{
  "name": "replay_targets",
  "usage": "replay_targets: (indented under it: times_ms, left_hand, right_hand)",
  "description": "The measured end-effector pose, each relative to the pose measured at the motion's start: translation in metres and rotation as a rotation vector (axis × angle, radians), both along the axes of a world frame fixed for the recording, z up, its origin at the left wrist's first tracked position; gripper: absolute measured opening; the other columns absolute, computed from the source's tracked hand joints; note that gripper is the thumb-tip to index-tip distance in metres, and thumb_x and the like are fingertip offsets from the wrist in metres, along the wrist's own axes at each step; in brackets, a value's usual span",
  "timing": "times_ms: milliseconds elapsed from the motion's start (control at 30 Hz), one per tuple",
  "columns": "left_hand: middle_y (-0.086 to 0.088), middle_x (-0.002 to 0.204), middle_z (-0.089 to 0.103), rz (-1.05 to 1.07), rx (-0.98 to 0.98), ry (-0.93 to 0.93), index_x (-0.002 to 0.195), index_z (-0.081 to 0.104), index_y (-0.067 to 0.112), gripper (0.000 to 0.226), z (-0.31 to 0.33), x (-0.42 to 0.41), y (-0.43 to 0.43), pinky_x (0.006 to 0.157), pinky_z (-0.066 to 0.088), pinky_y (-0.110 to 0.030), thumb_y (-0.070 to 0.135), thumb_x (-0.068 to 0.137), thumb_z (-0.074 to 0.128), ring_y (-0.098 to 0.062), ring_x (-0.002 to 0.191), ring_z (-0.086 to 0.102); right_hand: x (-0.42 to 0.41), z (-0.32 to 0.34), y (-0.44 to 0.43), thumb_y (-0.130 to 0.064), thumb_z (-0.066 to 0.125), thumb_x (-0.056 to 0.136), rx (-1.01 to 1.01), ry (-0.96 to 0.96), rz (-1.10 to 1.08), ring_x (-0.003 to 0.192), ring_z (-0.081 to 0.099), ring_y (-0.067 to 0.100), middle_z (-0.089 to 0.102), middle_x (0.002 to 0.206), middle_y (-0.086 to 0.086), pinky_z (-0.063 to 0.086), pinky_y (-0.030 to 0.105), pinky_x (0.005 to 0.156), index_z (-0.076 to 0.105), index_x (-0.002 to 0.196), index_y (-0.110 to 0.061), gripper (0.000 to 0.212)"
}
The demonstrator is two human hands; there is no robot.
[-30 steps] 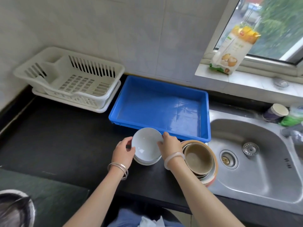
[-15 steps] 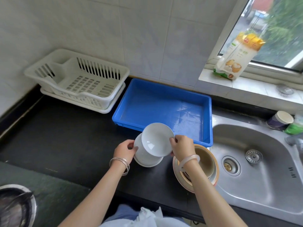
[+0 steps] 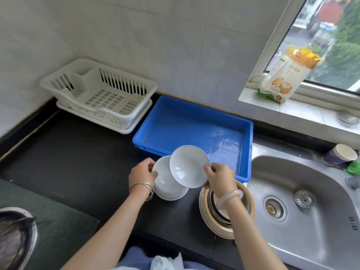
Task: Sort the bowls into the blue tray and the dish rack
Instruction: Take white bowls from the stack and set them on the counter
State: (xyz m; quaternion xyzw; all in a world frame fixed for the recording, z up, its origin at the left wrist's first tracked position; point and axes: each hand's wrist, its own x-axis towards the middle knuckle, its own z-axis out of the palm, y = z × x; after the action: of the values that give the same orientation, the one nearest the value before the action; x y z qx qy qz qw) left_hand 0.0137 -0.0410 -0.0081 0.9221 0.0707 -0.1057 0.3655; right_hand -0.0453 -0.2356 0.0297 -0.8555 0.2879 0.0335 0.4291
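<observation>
Nothing I can actually read from my end. The bag [image 3: 286, 75] on the windowsill [image 3: 311, 112] has print and a red logo, but it's too blurry. Small dark marks on the sink [image 3: 352, 224] wall are illegible too.

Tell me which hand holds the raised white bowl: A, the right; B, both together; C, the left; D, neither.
A: the right hand pinches the rim of the raised white bowl, while the left hand only grips the stack of white bowls below it.
</observation>
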Motion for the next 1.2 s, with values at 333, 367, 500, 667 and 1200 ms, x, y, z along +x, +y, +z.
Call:
replay_targets:
  times_ms: [333, 367, 500, 667, 1200]
  left_hand:
    - [0.009, 0.077, 0.062, 0.325, -0.363, 0.088, 0.073, 0.057, 0.029, 0.027, 0.021, 0.028, 0.056, 0.047, 0.049, -0.021, 0.003, 0.077, 0.065, -0.007, 0.072, 0.058]
    - [0.008, 0.078, 0.062, 0.358, -0.381, 0.092, 0.073, 0.057, 0.028, 0.027, 0.021, 0.031, 0.067, 0.047, 0.049, -0.021, 0.003, 0.077, 0.064, -0.008, 0.072, 0.058]
    - [0.005, 0.081, 0.063, 0.499, -0.410, 0.083, 0.075, 0.058, 0.026, 0.025, 0.016, 0.039, 0.116, 0.051, 0.052, -0.025, 0.002, 0.078, 0.064, -0.016, 0.076, 0.060]
    - [-0.001, 0.096, 0.062, 0.728, -0.492, 0.060, 0.108, 0.063, 0.017, 0.036, -0.003, 0.048, 0.179, 0.057, 0.052, -0.026, -0.004, 0.078, 0.060, -0.024, 0.085, 0.060]
    - [-0.012, 0.117, 0.061, 1.226, -0.631, -0.020, 0.113, 0.060, 0.012, 0.038, -0.063, 0.113, 0.302, 0.070, 0.055, -0.036, -0.006, 0.080, 0.058, -0.033, 0.106, 0.060]
  right_hand:
    - [0.049, 0.022, 0.020, -0.019, 0.053, 0.087, 0.098, -0.080, 0.167, 0.041, 0.062, 0.013, 0.052, 0.039, -0.005, 0.050, 0.026, 0.054, 0.049, 0.064, 0.001, 0.031]
    - [0.057, 0.022, 0.028, -0.019, 0.053, 0.087, 0.098, -0.073, 0.190, 0.041, 0.063, 0.013, 0.052, 0.036, -0.006, 0.050, 0.026, 0.054, 0.048, 0.062, -0.002, 0.031]
    - [0.091, 0.016, 0.068, -0.022, 0.052, 0.088, 0.131, -0.032, 0.277, 0.039, 0.062, 0.007, 0.055, 0.035, -0.008, 0.043, 0.011, 0.046, 0.047, 0.063, -0.010, 0.029]
    - [0.137, -0.003, 0.128, -0.022, 0.050, 0.089, 0.202, 0.081, 0.420, 0.046, 0.066, 0.010, 0.063, 0.051, -0.005, 0.057, 0.035, 0.071, 0.059, 0.075, -0.004, 0.025]
    - [0.289, -0.089, 0.292, -0.015, 0.048, 0.094, 0.350, 0.262, 0.499, 0.059, 0.064, 0.012, 0.060, 0.073, -0.001, 0.059, 0.040, 0.077, 0.056, 0.104, -0.008, 0.015]
